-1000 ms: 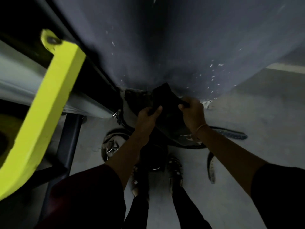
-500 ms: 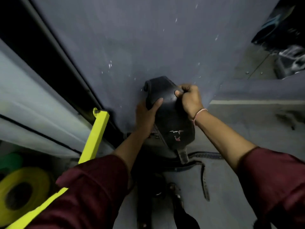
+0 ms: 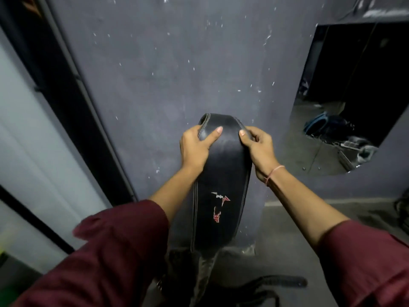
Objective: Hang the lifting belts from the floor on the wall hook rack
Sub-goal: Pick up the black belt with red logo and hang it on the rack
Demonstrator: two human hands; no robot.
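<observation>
Both hands, left hand [image 3: 194, 149] and right hand [image 3: 257, 147], grip the black lifting belt [image 3: 221, 185] by its top edges, against the grey wall [image 3: 166, 85]. Belt hangs down the wall; another belt [image 3: 285, 282] lies on the floor [image 3: 287, 240] at the wall's base.

Dim indoor light, wide-angle bending at edges, left side blurred

belt [image 3: 222, 173]: smooth black leather, slight sheen | wall [image 3: 166, 74]: matt, chipped paint
</observation>
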